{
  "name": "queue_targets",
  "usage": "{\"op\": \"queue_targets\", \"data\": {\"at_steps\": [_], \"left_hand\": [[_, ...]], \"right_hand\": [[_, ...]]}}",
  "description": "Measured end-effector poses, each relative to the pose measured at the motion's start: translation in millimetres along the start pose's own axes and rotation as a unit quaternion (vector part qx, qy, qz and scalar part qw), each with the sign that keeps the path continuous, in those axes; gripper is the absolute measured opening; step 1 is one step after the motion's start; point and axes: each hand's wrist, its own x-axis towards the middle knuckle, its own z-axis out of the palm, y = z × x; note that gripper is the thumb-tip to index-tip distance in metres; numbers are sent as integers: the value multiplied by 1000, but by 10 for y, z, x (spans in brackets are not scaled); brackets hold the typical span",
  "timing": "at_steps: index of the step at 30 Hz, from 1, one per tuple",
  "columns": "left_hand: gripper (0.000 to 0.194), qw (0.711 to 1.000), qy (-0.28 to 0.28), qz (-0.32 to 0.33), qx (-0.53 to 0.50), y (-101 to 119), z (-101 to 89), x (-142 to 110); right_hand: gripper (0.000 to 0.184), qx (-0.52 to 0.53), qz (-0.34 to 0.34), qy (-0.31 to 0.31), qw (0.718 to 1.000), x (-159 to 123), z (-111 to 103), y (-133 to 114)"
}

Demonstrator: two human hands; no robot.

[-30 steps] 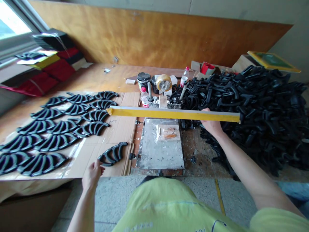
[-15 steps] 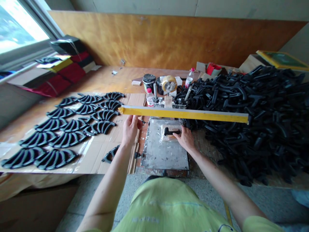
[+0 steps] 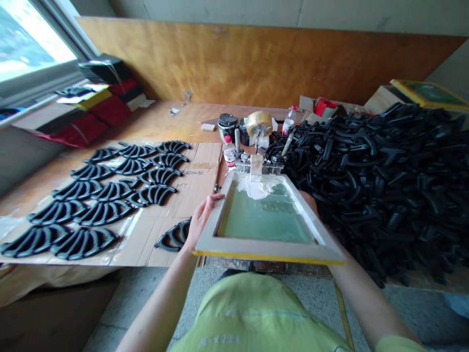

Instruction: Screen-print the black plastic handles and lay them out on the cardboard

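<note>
A screen-printing frame (image 3: 256, 247) with green mesh is swung down over the work plate, its near edge tilted toward me and yellow along the underside. White ink (image 3: 269, 188) lies smeared at the far end of the mesh. My left hand (image 3: 201, 217) is closed at the frame's left edge, fingers against its side. At the right edge, my right hand (image 3: 310, 200) is largely covered by the frame, so its fingers do not show. The plate and the black handle-like part on it are hidden below. A metal hinge clamp (image 3: 260, 166) stands at the frame's far end.
Black fan-like rows of parts (image 3: 88, 210) lie on cardboard (image 3: 146, 239) at left; one small group (image 3: 172, 237) sits near my left wrist. A large heap of black parts (image 3: 388, 186) fills the right. Behind stand bottles (image 3: 228, 151), an ink tub (image 3: 227, 128) and a tape roll (image 3: 259, 123).
The frame has come down from edge-on, covering the plate and black part. My left hand moved down to its left edge; my right hand left the part and moved right.
</note>
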Motion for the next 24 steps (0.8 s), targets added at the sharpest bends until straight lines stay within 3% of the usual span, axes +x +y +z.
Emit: {"op": "queue_targets", "data": {"at_steps": [2, 5, 7, 10, 12, 14, 20, 24], "left_hand": [[57, 996, -33, -72, 30, -279, -76, -95], [74, 991, -43, -123, 25, -712, -87, -122], [78, 991, -32, -123, 38, -939, -63, -88], [72, 990, -22, -117, 70, -1139, -50, -28], [70, 990, -23, -118, 73, -1204, -61, -4], [70, 990, -32, -123, 64, -1246, -77, 5], [71, 990, -35, -122, 63, -1332, -95, 6], [71, 991, -38, -116, 56, -1349, -92, 3]], "right_hand": [[34, -9, 7, 58, 998, 213, -121, -49], [51, -39, -95, 83, 991, 539, -41, -446], [59, -77, -167, 34, 982, 703, 112, -790], [34, -137, -191, -75, 969, 813, 299, -1117], [18, -159, -183, -146, 959, 813, 335, -1134], [13, -171, -166, -175, 955, 789, 315, -1034], [11, -219, -136, -113, 960, 582, 397, -789], [17, -190, -232, -135, 944, 247, 489, -871]]}}
